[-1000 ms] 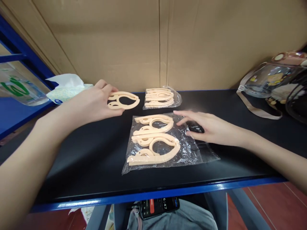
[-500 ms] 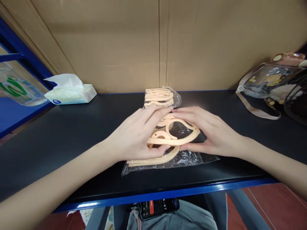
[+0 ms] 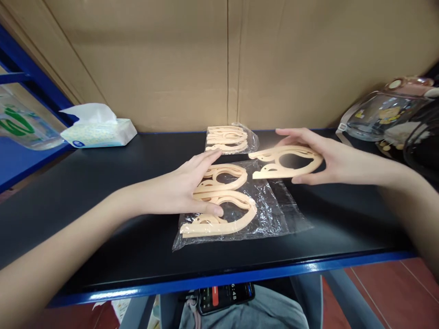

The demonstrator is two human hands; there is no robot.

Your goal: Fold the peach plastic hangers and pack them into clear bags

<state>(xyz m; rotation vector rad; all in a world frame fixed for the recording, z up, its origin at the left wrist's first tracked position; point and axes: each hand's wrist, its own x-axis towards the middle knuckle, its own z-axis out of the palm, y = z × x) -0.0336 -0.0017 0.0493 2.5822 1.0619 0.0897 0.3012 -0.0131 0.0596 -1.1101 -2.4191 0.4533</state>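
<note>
**One piece lifted off, the rest still on the open bag**

The right hand [image 3: 329,160] pinches a single peach plastic hook piece [image 3: 286,162] between thumb and fingers, holding it just above the desk [image 3: 103,219] toward the back right. The left hand [image 3: 181,187] lies flat, fingers spread, pressing on the loose pieces [image 3: 222,201] that lie on the clear bag [image 3: 274,214] near the front edge. By the look of it, these are not yet bagged.

At the back edge sits a filled bag [image 3: 229,139]. A tissue pack [image 3: 98,130] stands at the back left corner, a clear bottle with a strap [image 3: 380,114] at the back right. Nothing blocks either hand.
</note>
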